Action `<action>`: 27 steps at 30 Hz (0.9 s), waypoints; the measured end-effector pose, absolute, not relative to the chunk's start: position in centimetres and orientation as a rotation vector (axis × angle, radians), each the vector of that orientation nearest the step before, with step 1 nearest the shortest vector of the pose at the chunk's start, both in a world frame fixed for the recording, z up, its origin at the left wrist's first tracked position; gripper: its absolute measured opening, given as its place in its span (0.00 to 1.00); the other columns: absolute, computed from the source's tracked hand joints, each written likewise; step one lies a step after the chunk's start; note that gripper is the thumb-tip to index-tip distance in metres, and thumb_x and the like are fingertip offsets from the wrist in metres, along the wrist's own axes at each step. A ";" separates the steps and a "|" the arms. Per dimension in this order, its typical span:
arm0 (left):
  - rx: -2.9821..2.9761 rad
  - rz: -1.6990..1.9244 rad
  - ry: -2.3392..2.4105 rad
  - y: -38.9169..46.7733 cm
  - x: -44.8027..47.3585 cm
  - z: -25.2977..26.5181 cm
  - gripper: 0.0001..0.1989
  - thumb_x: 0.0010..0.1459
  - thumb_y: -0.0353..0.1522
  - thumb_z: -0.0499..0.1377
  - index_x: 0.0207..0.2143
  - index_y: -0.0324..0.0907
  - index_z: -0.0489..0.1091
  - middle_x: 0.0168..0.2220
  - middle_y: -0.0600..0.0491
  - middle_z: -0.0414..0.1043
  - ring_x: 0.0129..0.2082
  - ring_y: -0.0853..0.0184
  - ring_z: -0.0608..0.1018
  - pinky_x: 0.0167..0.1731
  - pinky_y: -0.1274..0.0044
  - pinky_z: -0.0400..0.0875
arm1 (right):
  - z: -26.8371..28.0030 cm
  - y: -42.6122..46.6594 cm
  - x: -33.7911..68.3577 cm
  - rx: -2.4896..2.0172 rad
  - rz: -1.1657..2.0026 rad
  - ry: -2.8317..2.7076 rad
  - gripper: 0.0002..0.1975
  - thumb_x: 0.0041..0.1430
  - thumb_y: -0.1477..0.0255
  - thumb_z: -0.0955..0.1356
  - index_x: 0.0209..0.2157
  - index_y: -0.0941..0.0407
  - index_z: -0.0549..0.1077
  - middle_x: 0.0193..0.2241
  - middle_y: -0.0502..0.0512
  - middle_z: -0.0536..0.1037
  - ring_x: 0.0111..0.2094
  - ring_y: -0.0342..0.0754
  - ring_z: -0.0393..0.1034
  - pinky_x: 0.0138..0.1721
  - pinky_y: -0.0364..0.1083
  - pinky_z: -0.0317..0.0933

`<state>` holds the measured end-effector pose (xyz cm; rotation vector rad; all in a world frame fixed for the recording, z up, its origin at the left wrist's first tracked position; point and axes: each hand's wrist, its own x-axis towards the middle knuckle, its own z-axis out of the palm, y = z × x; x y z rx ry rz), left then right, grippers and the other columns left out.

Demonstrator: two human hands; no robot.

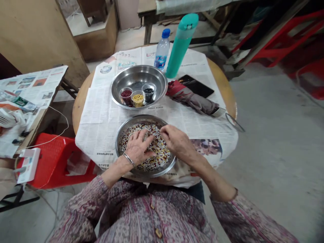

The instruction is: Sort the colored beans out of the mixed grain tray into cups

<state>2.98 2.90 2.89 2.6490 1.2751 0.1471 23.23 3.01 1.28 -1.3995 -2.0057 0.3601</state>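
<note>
A steel bowl [152, 174] holds a layer of mixed white grains and red, yellow and dark beans [158, 160]. My left hand [138, 145], with a bangle on its wrist, lies over the mix with fingers spread. At the bowl's right side, my right hand [175, 139] is closed, thumb and fingertips together in a pinch; whatever they hold is too small to make out. Behind stands a larger steel basin [139, 71]. Inside it are three clear cups: one of red beans [126, 93], one of yellow beans [138, 98] and one of black beans [148, 91].
Newspaper [97, 118] covers the round table. Beyond the basin stand a water bottle [162, 50] and a turquoise flask [181, 47]. A folded umbrella [193, 98] and a dark tablet-like device [196, 86] lie right. On the left, a red stool [54, 158] bears a power strip [29, 165].
</note>
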 end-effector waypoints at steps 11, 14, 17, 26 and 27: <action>2.653 0.158 1.450 1.2 -2.2 3.3 0.10 0.66 0.30 0.52 0.40 0.44 0.73 0.40 0.50 0.73 0.42 0.62 0.70 0.45 0.69 0.66 | 0.7 -0.6 23.8 -1.310 0.209 -2.433 0.07 0.57 0.78 0.65 0.29 0.53 0.71 0.29 0.54 0.74 0.33 0.49 0.66 0.34 0.48 0.58; 2.629 0.270 1.394 1.0 -3.2 2.4 0.13 0.66 0.26 0.49 0.44 0.44 0.72 0.39 0.50 0.73 0.42 0.63 0.71 0.47 0.70 0.66 | 0.1 -1.1 23.2 -1.230 0.230 -2.569 0.09 0.56 0.77 0.67 0.24 0.52 0.70 0.25 0.52 0.74 0.30 0.47 0.65 0.32 0.47 0.55; 2.534 0.512 1.383 0.8 -3.6 1.2 0.13 0.67 0.27 0.48 0.45 0.44 0.72 0.41 0.51 0.74 0.43 0.64 0.72 0.48 0.70 0.66 | -0.1 -0.5 21.7 -1.180 0.250 -2.630 0.07 0.58 0.77 0.67 0.30 0.52 0.74 0.28 0.52 0.75 0.32 0.47 0.67 0.34 0.46 0.58; 2.395 0.714 1.374 0.6 -4.0 0.6 0.16 0.67 0.26 0.45 0.50 0.42 0.68 0.49 0.47 0.70 0.52 0.65 0.71 0.54 0.71 0.64 | 0.6 3.1 15.4 -1.160 0.250 -2.498 0.13 0.60 0.71 0.68 0.48 0.54 0.73 0.47 0.62 0.74 0.48 0.57 0.65 0.44 0.55 0.66; 2.380 0.729 1.386 0.6 -4.0 0.5 0.17 0.67 0.25 0.44 0.51 0.42 0.67 0.49 0.47 0.70 0.53 0.65 0.70 0.55 0.71 0.64 | 0.6 2.9 14.8 -1.127 0.269 -2.514 0.15 0.59 0.70 0.70 0.48 0.55 0.73 0.48 0.62 0.73 0.49 0.58 0.64 0.45 0.56 0.66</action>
